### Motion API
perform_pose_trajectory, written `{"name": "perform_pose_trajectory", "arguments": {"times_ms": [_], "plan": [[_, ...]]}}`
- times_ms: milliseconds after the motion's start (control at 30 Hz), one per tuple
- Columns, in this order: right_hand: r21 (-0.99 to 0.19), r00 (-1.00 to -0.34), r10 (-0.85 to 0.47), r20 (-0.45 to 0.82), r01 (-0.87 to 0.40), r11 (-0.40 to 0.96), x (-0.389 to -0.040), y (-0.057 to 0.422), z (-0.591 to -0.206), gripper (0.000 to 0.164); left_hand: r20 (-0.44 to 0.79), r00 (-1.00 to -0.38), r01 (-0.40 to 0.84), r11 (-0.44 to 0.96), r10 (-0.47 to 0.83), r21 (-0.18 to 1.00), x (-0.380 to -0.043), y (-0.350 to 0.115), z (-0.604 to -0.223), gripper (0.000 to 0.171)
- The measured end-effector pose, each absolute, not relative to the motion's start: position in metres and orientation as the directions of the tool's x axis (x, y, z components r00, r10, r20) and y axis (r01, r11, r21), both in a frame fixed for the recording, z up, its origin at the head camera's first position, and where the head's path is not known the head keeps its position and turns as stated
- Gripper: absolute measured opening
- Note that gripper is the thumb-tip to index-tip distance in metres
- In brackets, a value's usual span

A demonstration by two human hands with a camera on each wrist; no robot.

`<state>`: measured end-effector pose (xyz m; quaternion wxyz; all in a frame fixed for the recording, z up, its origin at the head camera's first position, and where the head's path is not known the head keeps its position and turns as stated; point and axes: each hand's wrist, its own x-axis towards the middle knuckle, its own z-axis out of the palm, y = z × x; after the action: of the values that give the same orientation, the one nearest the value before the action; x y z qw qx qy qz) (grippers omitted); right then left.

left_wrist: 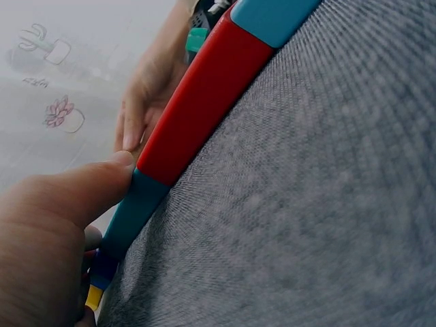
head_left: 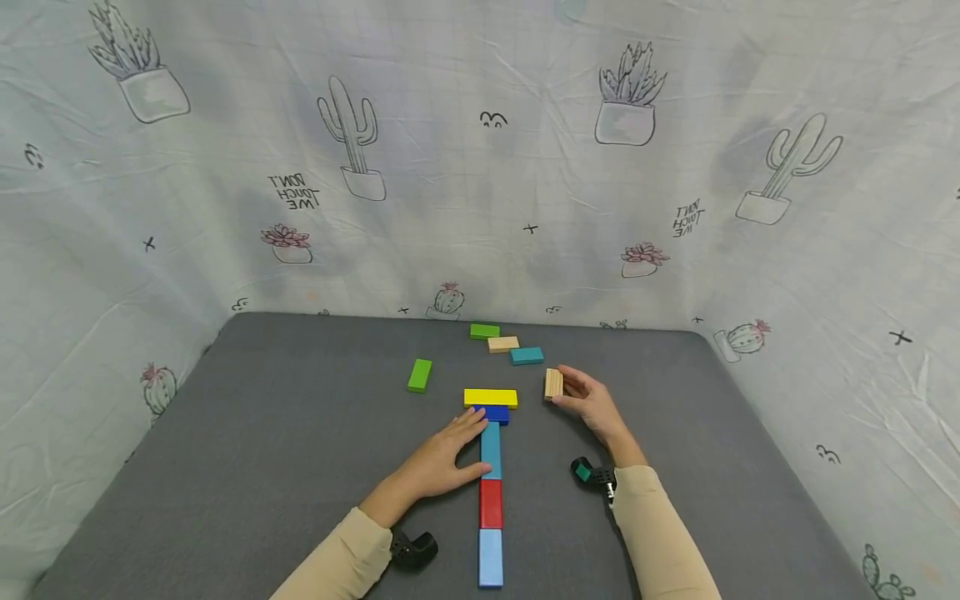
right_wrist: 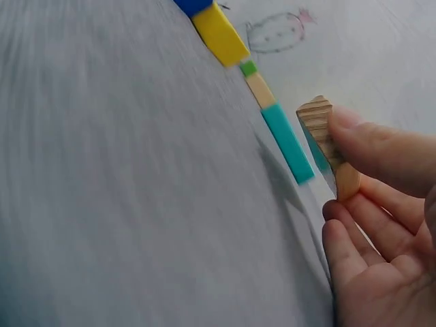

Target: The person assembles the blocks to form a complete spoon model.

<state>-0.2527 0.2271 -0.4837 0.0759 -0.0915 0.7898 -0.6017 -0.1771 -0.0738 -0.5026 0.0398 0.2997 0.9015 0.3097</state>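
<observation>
My right hand point(head_left: 592, 406) pinches a natural wooden block point(head_left: 553, 384) between thumb and fingers, to the right of a row of coloured blocks. In the right wrist view the wooden block point(right_wrist: 320, 126) shows its striped grain and is held off the table. My left hand point(head_left: 442, 458) lies beside the row with fingers outstretched. Its fingertips are at the dark blue block point(head_left: 493, 414) and its thumb is by the teal block point(head_left: 491, 450). A yellow block point(head_left: 491, 398) lies crosswise beyond the dark blue one. Nearer me, a red block point(head_left: 491, 504) and a light blue block point(head_left: 491, 558) continue the line.
Beyond the row lie a green block point(head_left: 484, 332), a pale wooden block point(head_left: 503, 344) and a teal block point(head_left: 527, 356). Another green block point(head_left: 419, 376) lies at the left. A patterned cloth point(head_left: 480, 167) hangs behind the grey table point(head_left: 300, 433).
</observation>
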Motion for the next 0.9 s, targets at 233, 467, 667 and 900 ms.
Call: {"name": "perform_pose_trajectory", "arguments": {"times_ms": [233,467,667,900], "plan": [[-0.953,-0.973,-0.229,0.007,-0.075,0.292,-0.269,0.204,-0.499,0.065,0.102,-0.822,0.507,0.639,0.560,0.579,-0.177,-0.074,-0.503,0.073],[-0.946,-0.977,-0.213,0.008,-0.077,0.316,-0.275,0.184,-0.499,0.064,0.092,-0.825,0.499,0.644,0.557,0.579,-0.177,-0.072,-0.503,0.073],[-0.948,-0.974,-0.227,0.020,-0.090,0.305,-0.279,0.175,-0.500,0.063,0.094,-0.826,0.499,0.643,0.556,0.581,-0.177,-0.073,-0.505,0.073],[-0.946,-0.967,-0.255,0.012,-0.094,0.310,-0.281,0.170,-0.499,0.064,0.097,-0.824,0.506,0.649,0.558,0.568,-0.177,-0.073,-0.504,0.073]]}}
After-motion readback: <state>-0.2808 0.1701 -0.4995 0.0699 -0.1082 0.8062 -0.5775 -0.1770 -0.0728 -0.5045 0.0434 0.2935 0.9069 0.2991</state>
